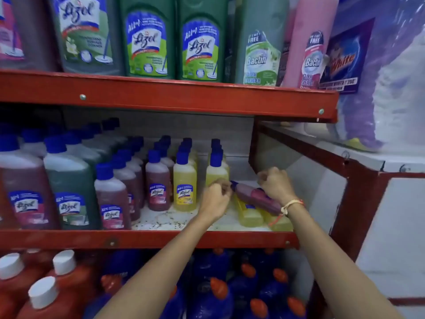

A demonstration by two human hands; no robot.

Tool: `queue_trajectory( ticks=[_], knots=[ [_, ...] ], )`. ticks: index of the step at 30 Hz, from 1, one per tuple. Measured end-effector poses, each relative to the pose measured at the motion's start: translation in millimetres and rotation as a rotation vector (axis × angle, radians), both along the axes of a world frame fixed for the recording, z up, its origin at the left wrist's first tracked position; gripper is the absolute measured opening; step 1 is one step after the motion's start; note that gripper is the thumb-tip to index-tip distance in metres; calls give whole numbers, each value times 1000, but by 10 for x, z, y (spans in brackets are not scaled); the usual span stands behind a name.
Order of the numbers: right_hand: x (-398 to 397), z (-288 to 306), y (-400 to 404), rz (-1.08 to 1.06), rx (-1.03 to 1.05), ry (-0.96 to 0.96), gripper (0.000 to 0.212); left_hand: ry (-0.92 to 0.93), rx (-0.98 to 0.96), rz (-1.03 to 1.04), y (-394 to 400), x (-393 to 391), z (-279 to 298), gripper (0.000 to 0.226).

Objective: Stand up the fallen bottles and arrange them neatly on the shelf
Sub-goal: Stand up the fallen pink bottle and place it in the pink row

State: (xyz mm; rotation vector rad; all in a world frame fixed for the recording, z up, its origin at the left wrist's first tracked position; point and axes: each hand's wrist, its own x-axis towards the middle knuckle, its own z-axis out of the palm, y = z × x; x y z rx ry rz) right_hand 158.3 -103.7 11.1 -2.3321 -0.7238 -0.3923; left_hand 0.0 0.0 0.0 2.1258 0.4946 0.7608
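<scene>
Both bare forearms reach forward and up from the bottom edge, converging slightly. Left hand (216, 199) — fingers curled into a loose fist, back of hand toward camera. Right hand (274, 184) sits slightly higher and further in, fingers also curled under, knuckles up — a thread band tied around the right wrist

Shop, cleaning-products aisle; red metal shelf (161, 100) rack with bolted edges, three tiers in view; top tier holds big green Lizol bottles (147, 40) and Bactin floor cleaner (259, 56), one tagged "free"; middle tier has rows of identical small blue-capped bottles (158, 180) several deep; bottom tier packed with red jugs (62, 282) and blue orange-capped bottles (216, 293); detergent pack (345, 58) with a printed offer at right.
</scene>
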Motion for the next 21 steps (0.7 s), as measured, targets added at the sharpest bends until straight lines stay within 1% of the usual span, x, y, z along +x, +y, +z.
queue_trajectory(
  ticks=[1,2,4,6,8,9,11,14,16,17,18,19,20,21],
  knots=[
    [39,6,-17,-1,-52,48,27,-23,-89,-13,-13,47,-6,25],
    [35,42,-32,-10,-102,101,26,-38,-138,-11,-25,92,-8,25],
    [11,103,-54,7,-212,235,27,-10,-263,1,-52,175,-36,25],
    [24,148,-64,36,-274,304,34,35,-415,-20,-49,317,-109,16],
    [31,170,-79,37,-280,350,42,54,-512,-17,-17,425,-160,5],
    [36,166,-84,40,-269,376,43,64,-552,-26,-11,450,-167,8],
    [32,164,-90,52,-258,401,41,58,-636,-28,-51,457,-126,24],
    [6,141,-113,68,-154,485,37,-6,-780,-17,-146,455,-91,28],
    [-49,129,-151,64,-66,572,39,-24,-810,4,-189,442,-107,25],
    [-88,120,-174,65,-22,619,42,-31,-831,-3,-209,431,-115,19],
    [-136,115,-199,71,28,653,46,-54,-851,-10,-227,403,-117,8],
    [-183,118,-222,83,88,673,49,-79,-868,-17,-241,380,-120,9],
    [-249,133,-250,99,146,689,50,-100,-885,-34,-245,361,-127,23],
    [-302,145,-273,114,197,701,48,-115,-884,-47,-246,340,-125,32]
  ],
)
